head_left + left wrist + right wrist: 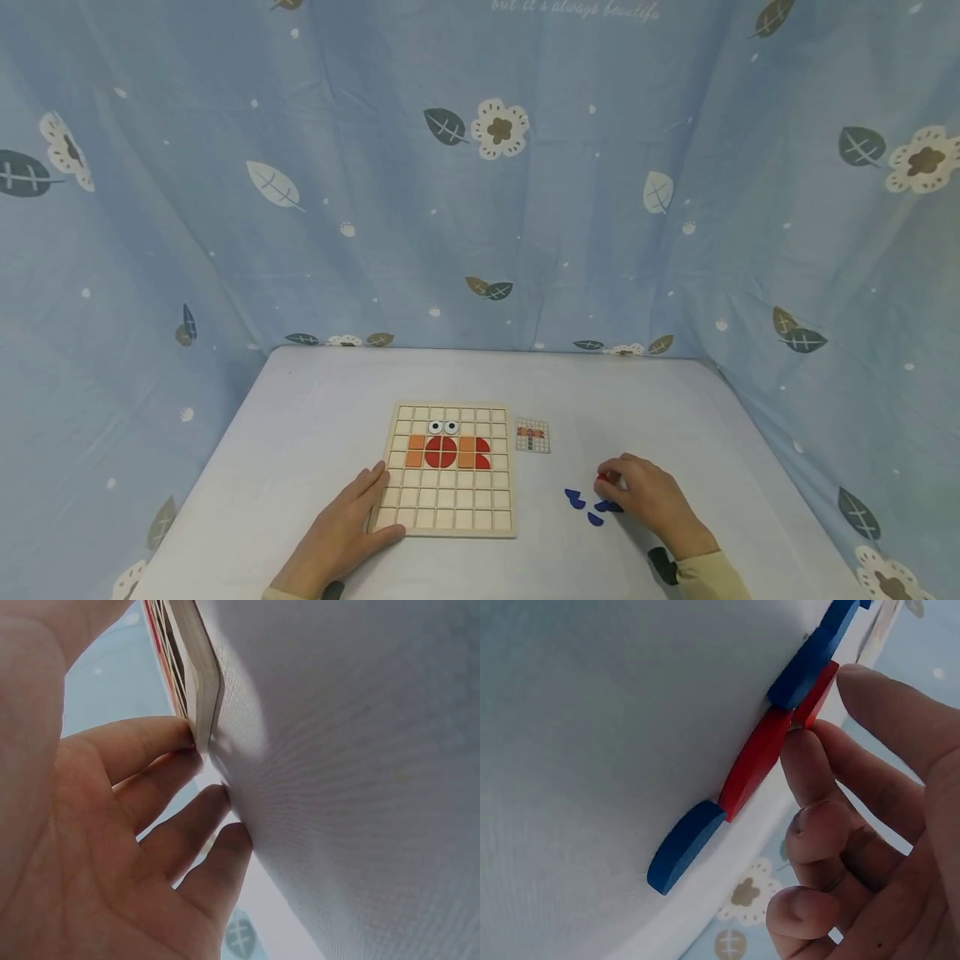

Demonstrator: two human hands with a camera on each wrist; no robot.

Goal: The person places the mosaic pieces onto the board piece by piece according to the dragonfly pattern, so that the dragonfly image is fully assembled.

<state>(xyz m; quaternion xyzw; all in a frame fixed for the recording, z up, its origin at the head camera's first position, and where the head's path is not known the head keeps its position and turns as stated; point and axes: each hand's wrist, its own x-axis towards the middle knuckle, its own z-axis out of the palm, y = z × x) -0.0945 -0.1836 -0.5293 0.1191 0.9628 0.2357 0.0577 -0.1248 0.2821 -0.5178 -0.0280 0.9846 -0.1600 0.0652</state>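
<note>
My left hand [342,522] sits at the lower left corner of the board [446,498]. Its fingers are extended along the left edge and the thumb lies at the near edge; the contact is a light rest, with nothing clasped. On the table [315,400], cloth extends from this hand to the left edge.

The board lies flat, well apart from the table's far edge. In its upper rows, left to right: two orange squares [414,459] stacked; a red circle [447,458] of four quarters, with two eyes [451,427] above it; two more orange squares; two red shapes [482,461]. The lower rows show bare wood cells and dividers.

The card [532,435] lies just beside the board's right edge, near its upper part. A strip of cloth separates the board from the blue pieces [596,519], which lie loosely grouped nearer to me than the card.

My right hand [648,496] is over the right side of this group. Thumb and fingertips pinch a red piece [819,691]. In the right wrist view, a second red piece [757,766] shows between blue ones. Cloth extends from this hand to the table's right edge.
</note>
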